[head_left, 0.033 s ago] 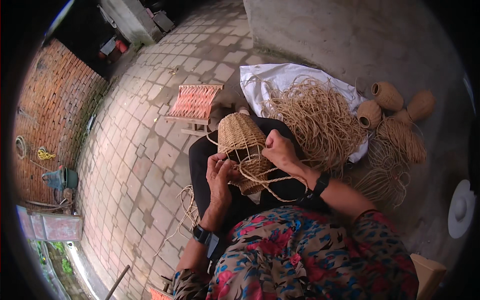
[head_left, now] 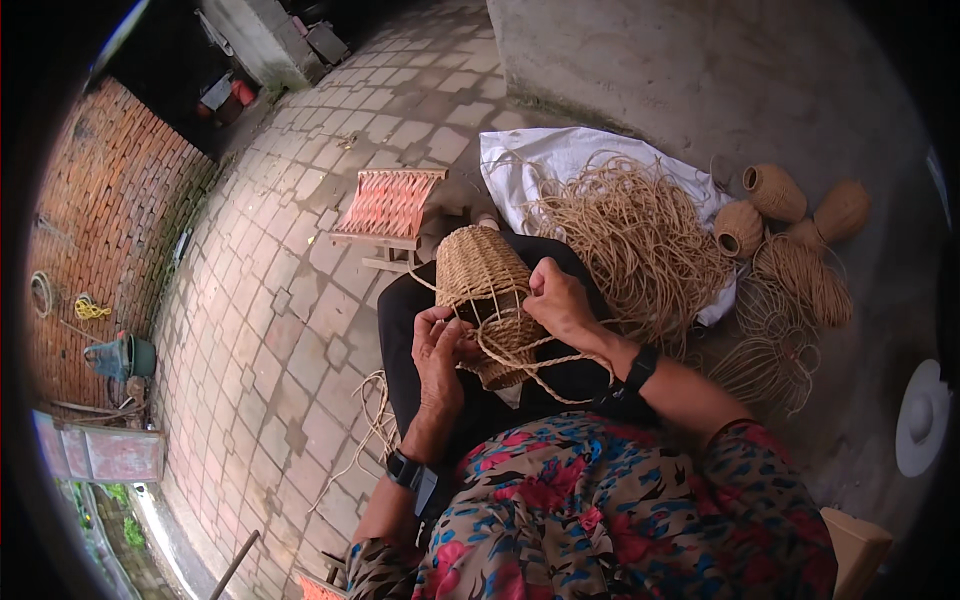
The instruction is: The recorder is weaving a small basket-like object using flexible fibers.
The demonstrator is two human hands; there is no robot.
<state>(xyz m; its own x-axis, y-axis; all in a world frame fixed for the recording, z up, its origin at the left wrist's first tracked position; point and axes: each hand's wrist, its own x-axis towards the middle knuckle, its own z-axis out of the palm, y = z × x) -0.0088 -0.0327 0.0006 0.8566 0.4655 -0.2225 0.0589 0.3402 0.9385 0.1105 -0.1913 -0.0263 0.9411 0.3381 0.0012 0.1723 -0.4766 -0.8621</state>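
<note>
Across the yard, pale paving stones (head_left: 280, 300) stretch beneath everything, with a grey wall (head_left: 700, 70) at the far right and a brick wall (head_left: 110, 190) at the left. A white sheet (head_left: 510, 170) lies ahead and to the right, bearing a big tangled heap of tan cord (head_left: 640, 220). Left of it stands a low stool (head_left: 390, 205) with a woven orange seat. Upon the person's dark-trousered lap (head_left: 400, 330), between the two hands, lies the woven basket (head_left: 480, 265), its closed end pointing away; bare pale ribs cross a gap in its weave nearer the body. Several tan woven pots (head_left: 775, 192) sit beyond the heap's right side, near a bundle of cord (head_left: 815, 285). Both hands are apart from each other: the left hand (head_left: 440, 355) has bent fingers at the gap's left edge, the right hand (head_left: 560, 305) is curled at its right edge, and I cannot tell whether either pinches a strand. Smallest, a twisted loose strand (head_left: 545, 387) loops below the right hand.
</note>
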